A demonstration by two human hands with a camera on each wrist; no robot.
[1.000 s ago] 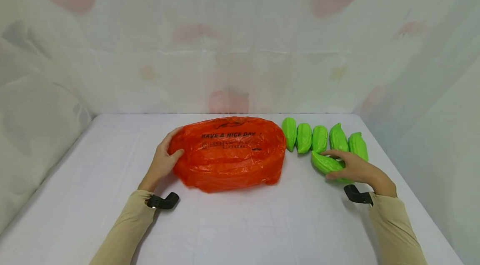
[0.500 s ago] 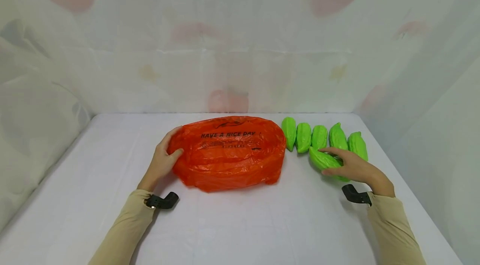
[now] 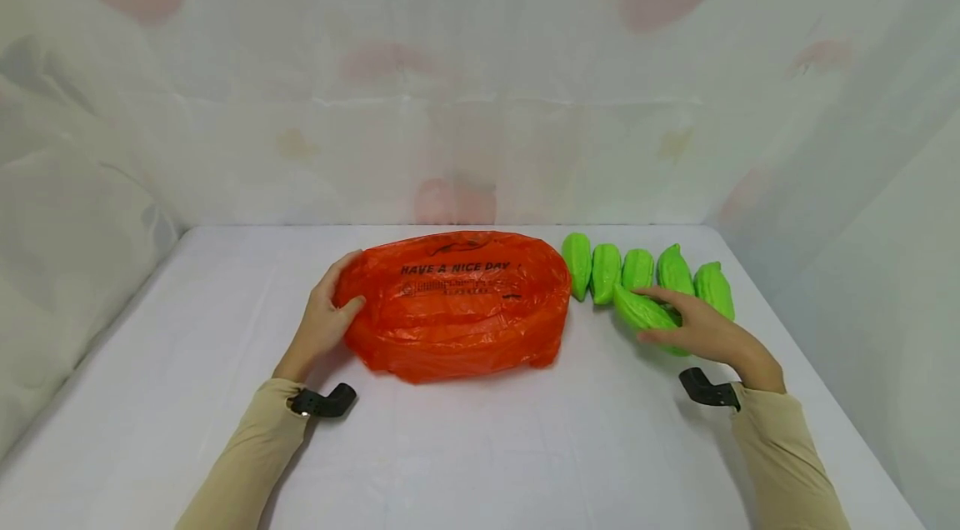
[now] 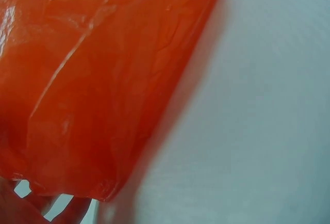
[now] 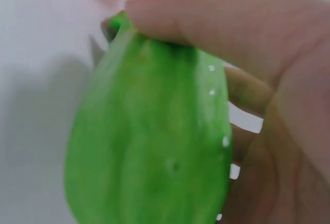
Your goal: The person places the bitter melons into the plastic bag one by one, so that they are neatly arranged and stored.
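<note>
A red-orange plastic bag (image 3: 457,305) printed "HAVE A NICE DAY" lies on the white table, its mouth spread wide. My left hand (image 3: 322,317) grips the bag's left edge, thumb on the near side. In the left wrist view the bag (image 4: 98,84) fills the left half, with a few fingers at the bottom corner. My right hand (image 3: 705,330) holds a green ridged star fruit (image 3: 641,312), tilted, in front of the row. Close up in the right wrist view, the thumb lies across the stem end of this star fruit (image 5: 149,126), with the fingers behind it.
Several more green star fruits stand in a row right of the bag, from the leftmost star fruit (image 3: 577,266) to the rightmost star fruit (image 3: 715,290). The white table (image 3: 480,455) ends at a pale curtain (image 3: 480,138) with faint red patches.
My right hand has moved slightly left and away from me with the star fruit, which has come up off the table toward the row. The left hand stays at the bag's edge.
</note>
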